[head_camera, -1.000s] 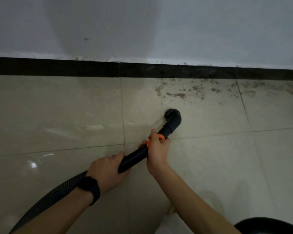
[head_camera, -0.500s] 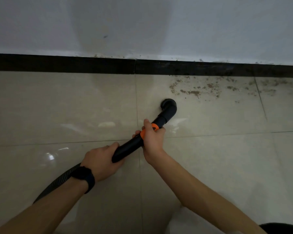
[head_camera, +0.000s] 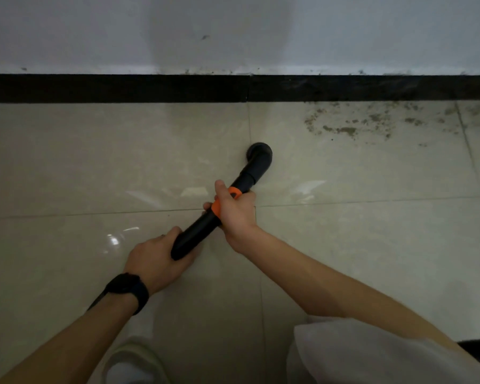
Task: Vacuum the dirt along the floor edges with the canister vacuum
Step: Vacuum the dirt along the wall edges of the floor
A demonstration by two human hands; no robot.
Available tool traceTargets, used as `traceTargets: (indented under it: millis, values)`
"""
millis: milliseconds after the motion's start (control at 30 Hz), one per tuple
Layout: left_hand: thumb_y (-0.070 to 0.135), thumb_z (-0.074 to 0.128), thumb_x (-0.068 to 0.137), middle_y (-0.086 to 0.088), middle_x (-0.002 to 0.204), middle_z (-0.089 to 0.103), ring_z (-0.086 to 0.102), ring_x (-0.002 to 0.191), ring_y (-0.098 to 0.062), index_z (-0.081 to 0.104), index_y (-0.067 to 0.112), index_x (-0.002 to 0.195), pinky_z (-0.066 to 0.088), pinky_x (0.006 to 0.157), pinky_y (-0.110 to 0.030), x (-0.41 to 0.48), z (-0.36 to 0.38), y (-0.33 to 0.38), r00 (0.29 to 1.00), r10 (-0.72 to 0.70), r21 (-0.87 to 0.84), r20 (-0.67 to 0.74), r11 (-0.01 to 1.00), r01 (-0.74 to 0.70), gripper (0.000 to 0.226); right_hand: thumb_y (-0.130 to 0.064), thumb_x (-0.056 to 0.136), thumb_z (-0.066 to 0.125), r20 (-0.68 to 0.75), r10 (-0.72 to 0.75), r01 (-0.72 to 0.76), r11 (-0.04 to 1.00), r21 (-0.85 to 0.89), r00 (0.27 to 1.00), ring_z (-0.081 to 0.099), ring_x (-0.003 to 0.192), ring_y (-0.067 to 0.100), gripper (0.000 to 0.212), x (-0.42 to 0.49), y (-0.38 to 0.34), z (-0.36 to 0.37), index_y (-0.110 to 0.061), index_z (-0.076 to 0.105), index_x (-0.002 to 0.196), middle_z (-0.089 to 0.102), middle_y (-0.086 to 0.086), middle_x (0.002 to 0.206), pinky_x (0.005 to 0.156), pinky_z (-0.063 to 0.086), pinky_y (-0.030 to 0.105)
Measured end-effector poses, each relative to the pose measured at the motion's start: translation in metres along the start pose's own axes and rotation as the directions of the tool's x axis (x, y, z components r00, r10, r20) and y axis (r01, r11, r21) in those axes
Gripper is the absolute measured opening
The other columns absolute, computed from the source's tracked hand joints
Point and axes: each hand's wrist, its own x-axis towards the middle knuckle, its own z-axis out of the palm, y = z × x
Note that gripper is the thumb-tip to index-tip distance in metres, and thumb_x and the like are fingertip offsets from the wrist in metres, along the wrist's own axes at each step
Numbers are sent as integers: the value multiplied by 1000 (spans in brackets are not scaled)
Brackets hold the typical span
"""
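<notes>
Head view: nozzle short of the dirt at the skirting

Nearest, the left hand [head_camera: 157, 254] was wrapped around the rear end of the black vacuum wand [head_camera: 205, 225]. Just ahead, the right hand [head_camera: 233, 210] was closed over the wand's orange collar [head_camera: 219, 202], so it was the nearer hand to the work. The wand's long axis ran from 7 o'clock to 1 o'clock, ending in the elbow nozzle [head_camera: 258, 155], mouth down on the tiled floor [head_camera: 94, 162]. The dirt [head_camera: 352, 126] lay well apart at 2 o'clock from the nozzle, along the black skirting [head_camera: 122, 88]. The next sweep probably had to go right and forward.
</notes>
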Motion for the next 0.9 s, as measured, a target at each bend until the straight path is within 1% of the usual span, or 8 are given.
traceTargets:
  millis: [67, 200, 333, 433, 533, 600, 700, 900]
  values:
    - [61, 48, 80, 12, 55, 47, 39, 45, -1, 34, 35, 73, 24, 44, -22, 7, -1, 1, 1000, 6, 25, 7, 1000, -6, 31, -32, 100, 69, -8, -20, 19, 1000, -7, 1000, 72, 61, 13, 34, 2, -5, -3, -19, 39, 110, 59, 6, 96, 68, 63, 35]
    - [61, 48, 84, 13, 61, 50, 45, 49, -5, 34, 34, 79, 30, 46, -24, 31, 10, 31, 993, 92, 73, 71, 993, -97, 31, -26, 101, 68, -119, -78, 81, 997, 17, 990, 68, 57, 17, 33, 9, -27, -34, -12, 40, 113, 56, 8, 87, 67, 63, 44]
    - [60, 47, 87, 13, 68, 48, 43, 54, -14, 31, 36, 87, 30, 47, -26, 50, 30, 84, 985, 153, 100, 75, 982, -160, 29, -17, 100, 65, -220, -111, 125, 991, 52, 969, 60, 50, 17, 25, 19, -56, -77, -11, 43, 109, 52, 8, 78, 56, 57, 36]
    - [59, 46, 89, 7, 82, 61, 51, 60, -17, 34, 33, 94, 31, 49, -26, 53, 44, 108, 970, 229, 137, 80, 961, -238, 29, -10, 98, 63, -285, -87, 124, 985, 116, 955, 56, 47, 17, 19, 18, -63, -105, -11, 45, 105, 52, 7, 75, 52, 55, 33]
    - [58, 45, 91, 5, 94, 63, 60, 73, -20, 42, 30, 110, 33, 54, -27, 57, 53, 118, 952, 291, 193, 96, 933, -304, 34, -6, 97, 61, -327, -69, 129, 978, 164, 942, 56, 46, 18, 18, 15, -61, -126, -11, 45, 104, 52, 8, 76, 51, 55, 34]
    - [57, 45, 91, 5, 96, 63, 61, 76, -20, 42, 29, 113, 35, 56, -27, 60, 56, 124, 950, 298, 205, 95, 928, -311, 36, -5, 97, 62, -337, -69, 135, 975, 178, 939, 56, 47, 19, 19, 16, -64, -132, -11, 45, 103, 52, 9, 77, 51, 55, 34]
    - [56, 46, 92, 4, 97, 64, 62, 78, -20, 42, 29, 114, 37, 57, -27, 70, 57, 131, 955, 286, 168, 73, 941, -294, 36, -5, 97, 60, -326, -86, 148, 974, 169, 941, 54, 47, 19, 19, 24, -76, -131, -11, 43, 103, 51, 8, 75, 51, 54, 34]
    - [56, 48, 91, 5, 92, 64, 62, 74, -19, 43, 28, 108, 37, 55, -26, 81, 55, 134, 962, 272, 116, 36, 955, -274, 33, -6, 98, 60, -280, -92, 132, 983, 129, 955, 55, 48, 18, 18, 36, -88, -126, -14, 44, 99, 52, 8, 78, 53, 55, 35]
